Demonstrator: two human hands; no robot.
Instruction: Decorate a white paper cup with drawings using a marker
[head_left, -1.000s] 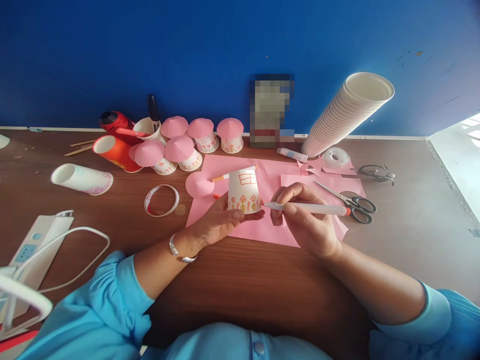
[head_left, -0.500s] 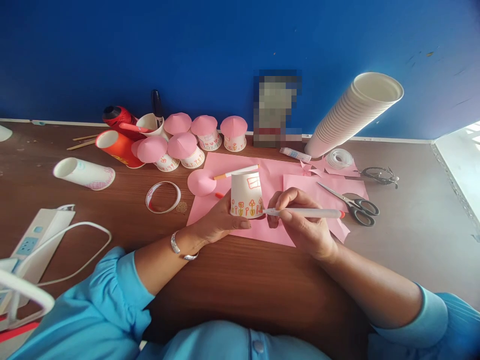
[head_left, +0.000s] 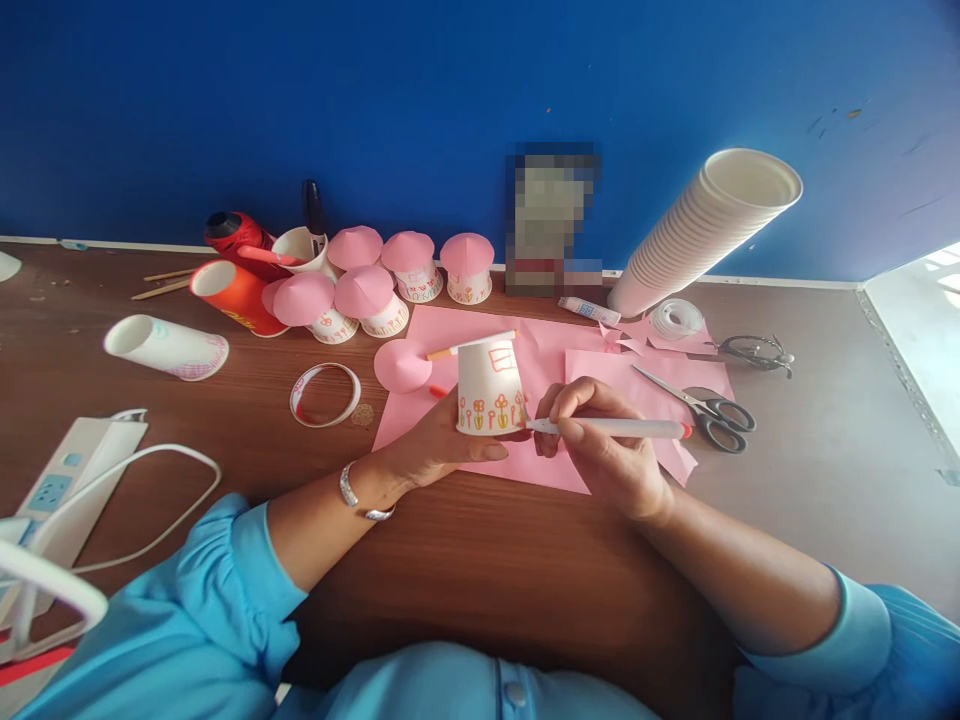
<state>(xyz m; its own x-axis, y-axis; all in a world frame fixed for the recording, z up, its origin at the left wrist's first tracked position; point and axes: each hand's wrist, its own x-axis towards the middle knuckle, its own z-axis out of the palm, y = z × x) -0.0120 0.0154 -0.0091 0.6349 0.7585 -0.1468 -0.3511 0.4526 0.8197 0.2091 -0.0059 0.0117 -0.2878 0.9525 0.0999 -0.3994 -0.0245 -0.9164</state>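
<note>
My left hand [head_left: 442, 432] is closed around an upside-down white paper cup [head_left: 487, 375], its thumb along the lower rim. Drawn on the cup are a red window and a row of red and ochre flowers near the rim. Between the fingers and thumb of my right hand [head_left: 611, 450] is a white felt-tip pen [head_left: 630, 428] with a red end, lying almost level. Its tip is at the cup's lower right edge. Behind the cup, a second pen [head_left: 442, 353] with an orange end rests beside a pink paper cone [head_left: 403, 366].
Pink paper sheets [head_left: 555, 470] lie under my hands, with scissors [head_left: 709, 410] on the right. A tall leaning stack of paper cups [head_left: 675, 240] stands behind. Several cups with pink cone roofs [head_left: 469, 256] line the back. Left are a tape ring [head_left: 324, 395] and a power strip [head_left: 67, 480].
The cup has turned slightly in my left hand, its window and flowers shifting left. My right hand and the pen have hardly moved.
</note>
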